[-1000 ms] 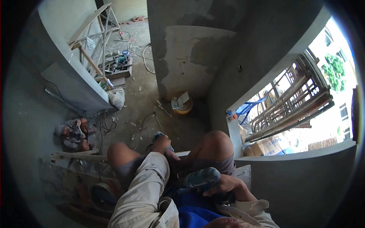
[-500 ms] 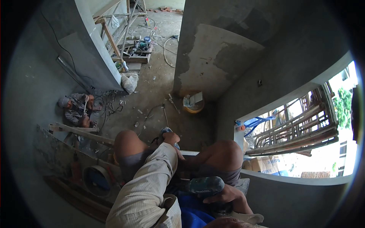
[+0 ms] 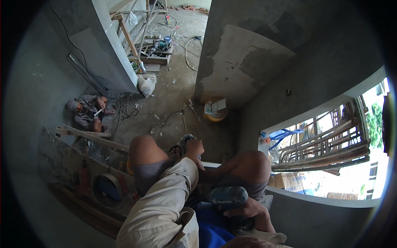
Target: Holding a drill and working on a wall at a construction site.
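My right hand (image 3: 249,208) is wrapped round a dark teal cordless drill (image 3: 228,196), held low beside my right thigh. The drill's thick rounded end points left; its other end is hidden under the hand. My left arm, in a striped cream sleeve (image 3: 159,198), reaches forward between my bent knees. At its end my left hand (image 3: 194,147) is closed, with the fingers curled beside my sandalled foot (image 3: 186,139). Whatever those fingers hold, if anything, is hidden. Blue cloth (image 3: 213,229) lies below the drill.
I sit high above the floor. At left are a wooden beam (image 3: 99,139), a round bucket (image 3: 106,191) and an orange bottle (image 3: 84,175). Another person (image 3: 89,111) crouches below with a white strip. A yellow tub (image 3: 216,115) stands by the wall; a window opening (image 3: 326,144) is at right.
The whole view has shifted slightly, moving the room right and down in it. My left hand has turned a little and its fist shows more. The drill stays in my right hand.
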`<state>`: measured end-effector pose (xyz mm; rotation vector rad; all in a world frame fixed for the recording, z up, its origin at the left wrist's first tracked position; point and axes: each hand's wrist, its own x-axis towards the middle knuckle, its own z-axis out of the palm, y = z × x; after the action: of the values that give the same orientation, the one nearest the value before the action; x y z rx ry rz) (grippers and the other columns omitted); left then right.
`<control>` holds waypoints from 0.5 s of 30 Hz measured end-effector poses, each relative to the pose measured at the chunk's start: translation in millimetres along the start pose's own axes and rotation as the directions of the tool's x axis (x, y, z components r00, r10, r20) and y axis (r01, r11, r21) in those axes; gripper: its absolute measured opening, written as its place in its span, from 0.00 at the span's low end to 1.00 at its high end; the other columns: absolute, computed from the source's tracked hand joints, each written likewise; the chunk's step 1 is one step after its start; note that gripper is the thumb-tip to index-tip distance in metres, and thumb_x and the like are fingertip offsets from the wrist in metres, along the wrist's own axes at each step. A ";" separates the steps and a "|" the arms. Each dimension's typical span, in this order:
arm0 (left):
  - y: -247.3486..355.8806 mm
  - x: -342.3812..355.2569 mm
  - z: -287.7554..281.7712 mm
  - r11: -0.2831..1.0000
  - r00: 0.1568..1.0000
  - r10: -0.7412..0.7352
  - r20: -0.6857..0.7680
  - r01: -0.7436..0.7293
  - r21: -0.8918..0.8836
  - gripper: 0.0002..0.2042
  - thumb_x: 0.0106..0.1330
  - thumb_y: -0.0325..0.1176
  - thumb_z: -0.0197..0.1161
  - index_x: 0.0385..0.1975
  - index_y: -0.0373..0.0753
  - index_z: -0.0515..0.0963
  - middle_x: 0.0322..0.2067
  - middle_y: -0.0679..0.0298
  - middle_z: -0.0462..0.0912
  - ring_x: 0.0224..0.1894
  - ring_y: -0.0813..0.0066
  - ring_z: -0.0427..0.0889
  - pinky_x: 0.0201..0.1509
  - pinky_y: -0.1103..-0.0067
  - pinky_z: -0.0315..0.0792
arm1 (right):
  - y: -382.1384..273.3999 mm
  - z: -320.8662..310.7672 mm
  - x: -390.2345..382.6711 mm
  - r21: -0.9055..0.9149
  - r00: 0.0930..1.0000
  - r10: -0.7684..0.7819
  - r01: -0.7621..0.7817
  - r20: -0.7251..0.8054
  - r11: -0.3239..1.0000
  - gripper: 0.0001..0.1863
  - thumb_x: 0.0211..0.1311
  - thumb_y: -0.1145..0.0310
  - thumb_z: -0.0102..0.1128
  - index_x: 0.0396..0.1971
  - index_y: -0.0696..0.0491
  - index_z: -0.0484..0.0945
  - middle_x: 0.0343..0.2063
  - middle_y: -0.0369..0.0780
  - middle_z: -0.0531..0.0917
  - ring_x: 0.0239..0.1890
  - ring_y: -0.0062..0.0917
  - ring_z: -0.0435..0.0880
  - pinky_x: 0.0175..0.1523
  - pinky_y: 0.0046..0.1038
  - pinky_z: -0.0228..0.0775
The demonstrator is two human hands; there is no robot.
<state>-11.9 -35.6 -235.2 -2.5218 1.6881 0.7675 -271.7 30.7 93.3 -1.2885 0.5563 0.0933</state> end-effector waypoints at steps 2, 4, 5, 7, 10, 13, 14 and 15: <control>10.1 0.0 -3.3 0.999 0.995 0.025 -0.100 -0.028 -0.028 0.17 0.57 0.38 0.60 0.47 0.43 0.81 0.52 0.53 0.79 0.56 0.51 0.78 0.61 0.63 0.69 | 3.2 0.7 -3.1 0.018 1.000 0.008 -0.008 -0.003 1.000 0.21 0.55 0.75 0.71 0.50 0.58 0.78 0.39 0.38 0.85 0.39 0.22 0.83 0.45 0.27 0.76; 30.5 1.7 -21.0 0.985 0.985 0.063 -0.160 -0.087 -0.147 0.20 0.58 0.38 0.61 0.51 0.43 0.79 0.52 0.52 0.78 0.56 0.50 0.77 0.62 0.62 0.67 | 10.2 -0.4 -7.3 0.032 1.000 0.012 -0.012 -0.009 0.999 0.21 0.56 0.75 0.71 0.50 0.58 0.78 0.38 0.38 0.85 0.36 0.22 0.84 0.42 0.26 0.77; 43.8 4.1 -38.5 0.966 0.989 0.076 -0.126 -0.104 -0.237 0.21 0.59 0.39 0.62 0.53 0.42 0.78 0.52 0.52 0.79 0.56 0.52 0.78 0.62 0.62 0.68 | 15.4 0.1 -9.4 0.045 0.999 0.019 -0.017 -0.039 0.999 0.20 0.56 0.75 0.70 0.50 0.58 0.77 0.38 0.39 0.85 0.34 0.22 0.83 0.39 0.25 0.77; 44.9 15.7 -60.8 0.845 0.951 0.198 -0.236 -0.287 -0.450 0.23 0.58 0.45 0.67 0.50 0.38 0.79 0.45 0.52 0.82 0.50 0.57 0.81 0.56 0.67 0.73 | 17.8 3.8 -7.3 0.045 1.000 0.007 -0.006 -0.024 0.999 0.20 0.56 0.76 0.69 0.50 0.58 0.77 0.37 0.39 0.85 0.32 0.21 0.83 0.37 0.25 0.77; 104.4 -31.9 -181.1 0.658 0.853 0.522 -0.020 -0.417 -0.626 0.20 0.58 0.45 0.68 0.42 0.35 0.82 0.41 0.54 0.84 0.46 0.63 0.83 0.52 0.72 0.74 | 33.4 -0.8 -21.6 0.015 0.985 0.086 -0.084 -0.150 0.996 0.23 0.56 0.75 0.68 0.53 0.57 0.75 0.37 0.38 0.84 0.32 0.21 0.83 0.38 0.25 0.76; 114.0 -133.7 -287.8 0.487 0.582 0.812 0.040 -0.639 -0.595 0.16 0.58 0.44 0.68 0.35 0.35 0.85 0.42 0.56 0.84 0.45 0.64 0.83 0.50 0.72 0.74 | 40.1 -1.5 -27.3 0.101 0.949 0.091 -0.063 -0.302 0.993 0.22 0.52 0.77 0.67 0.50 0.58 0.77 0.33 0.38 0.84 0.27 0.22 0.82 0.34 0.25 0.75; 103.6 -168.2 -311.1 0.292 0.355 0.935 0.009 -0.753 -0.589 0.13 0.58 0.42 0.68 0.32 0.37 0.86 0.43 0.54 0.83 0.45 0.62 0.82 0.50 0.72 0.74 | 44.4 -4.5 -27.8 0.094 0.956 0.081 -0.056 -0.283 0.994 0.22 0.52 0.77 0.67 0.50 0.58 0.77 0.33 0.38 0.84 0.27 0.22 0.82 0.34 0.25 0.75; 94.8 -192.8 -322.1 0.107 0.076 0.994 0.076 -0.777 -0.620 0.12 0.57 0.42 0.69 0.29 0.39 0.87 0.45 0.53 0.82 0.48 0.59 0.81 0.53 0.69 0.73 | 53.3 -9.4 -26.7 0.079 0.944 0.110 -0.089 -0.311 0.993 0.22 0.51 0.77 0.67 0.49 0.58 0.77 0.33 0.38 0.84 0.27 0.22 0.82 0.34 0.24 0.74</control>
<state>-26.7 3.7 149.8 -0.5882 2.9897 1.7743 -317.6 44.0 56.6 -1.2195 0.8925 -0.0483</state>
